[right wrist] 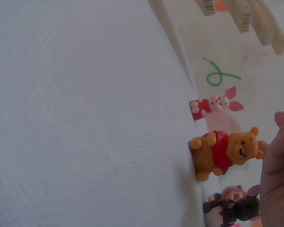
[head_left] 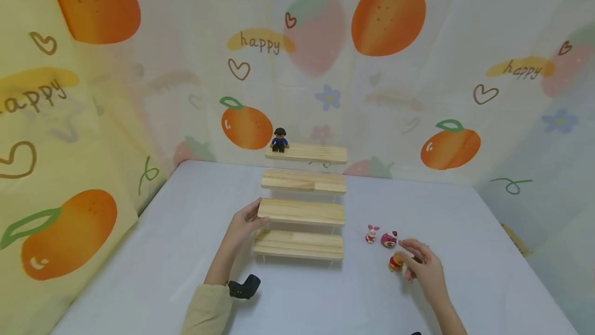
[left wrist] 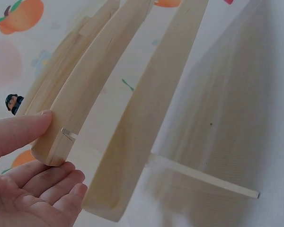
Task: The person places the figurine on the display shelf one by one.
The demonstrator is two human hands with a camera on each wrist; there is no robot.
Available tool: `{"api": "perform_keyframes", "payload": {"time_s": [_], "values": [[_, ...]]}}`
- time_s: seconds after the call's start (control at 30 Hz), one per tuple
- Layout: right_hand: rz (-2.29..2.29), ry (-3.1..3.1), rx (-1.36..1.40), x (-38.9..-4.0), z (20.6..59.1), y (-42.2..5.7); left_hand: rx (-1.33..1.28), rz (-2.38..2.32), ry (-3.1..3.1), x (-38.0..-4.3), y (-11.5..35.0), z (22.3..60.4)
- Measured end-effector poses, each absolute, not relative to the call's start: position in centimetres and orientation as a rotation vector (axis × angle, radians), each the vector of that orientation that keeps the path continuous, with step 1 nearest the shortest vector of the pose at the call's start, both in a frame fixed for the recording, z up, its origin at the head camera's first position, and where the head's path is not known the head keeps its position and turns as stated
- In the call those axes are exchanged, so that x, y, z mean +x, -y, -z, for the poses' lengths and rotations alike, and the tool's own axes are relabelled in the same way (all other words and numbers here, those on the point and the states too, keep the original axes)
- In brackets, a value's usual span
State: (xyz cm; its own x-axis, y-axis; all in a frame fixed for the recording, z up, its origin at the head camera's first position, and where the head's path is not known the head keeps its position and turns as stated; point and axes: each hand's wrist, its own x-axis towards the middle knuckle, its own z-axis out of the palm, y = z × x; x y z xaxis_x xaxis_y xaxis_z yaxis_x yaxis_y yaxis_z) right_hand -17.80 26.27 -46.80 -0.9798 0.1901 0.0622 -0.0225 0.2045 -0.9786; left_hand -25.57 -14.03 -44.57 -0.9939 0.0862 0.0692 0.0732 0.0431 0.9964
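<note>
My left hand [head_left: 248, 219] grips the left end of a wooden tiered shelf [head_left: 302, 212] at its second board from the bottom. In the left wrist view the thumb lies on the board's face and the fingers curve below it. My right hand [head_left: 424, 265] is over a group of small figurines, its fingers loosely bent. A yellow bear figurine in a red shirt [right wrist: 222, 153] stands upright, a fingertip right at its ear. Beneath the hand, a dark brown figurine [right wrist: 246, 208] and a pinkish figurine [head_left: 409, 274] are partly hidden.
A pink piglet figurine [head_left: 371, 234] and a magenta bear figurine [head_left: 389, 239] stand just beyond the right hand. On the shelf's top board sits a toy figure in blue [head_left: 280, 140]. Fruit-printed cloth [head_left: 186, 118] walls the white table [head_left: 153, 252] at the back and sides.
</note>
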Motion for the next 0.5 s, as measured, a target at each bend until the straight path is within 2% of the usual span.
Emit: {"api": "perform_keyframes", "payload": {"time_s": [0.5], "values": [[-1.866, 2.523, -0.2, -18.02, 47.38, -25.87, 0.165, -2.178, -2.242, -25.57, 14.12, 44.53]]}}
